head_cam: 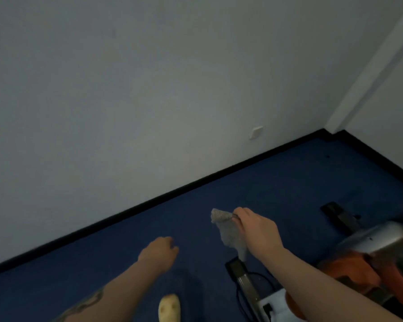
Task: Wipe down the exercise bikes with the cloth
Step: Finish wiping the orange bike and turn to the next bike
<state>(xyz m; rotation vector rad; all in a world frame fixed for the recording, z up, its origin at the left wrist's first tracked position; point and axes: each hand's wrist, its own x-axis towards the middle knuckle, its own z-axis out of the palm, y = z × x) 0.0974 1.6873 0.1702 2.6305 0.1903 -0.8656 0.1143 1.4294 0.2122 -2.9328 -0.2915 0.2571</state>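
The right hand (pixel 257 231) pinches the grey cloth (pixel 228 231) — it dangles left of the exercise bike (pixel 370 256), not touching. The left hand (pixel 159 253) curls loosely, empty. Between wipes, I'd judge; next, cloth onto the frame.

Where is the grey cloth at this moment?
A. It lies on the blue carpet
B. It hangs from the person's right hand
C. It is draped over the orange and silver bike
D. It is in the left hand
B: the grey cloth dangles from the pinching fingers of the right hand, above the blue carpet.
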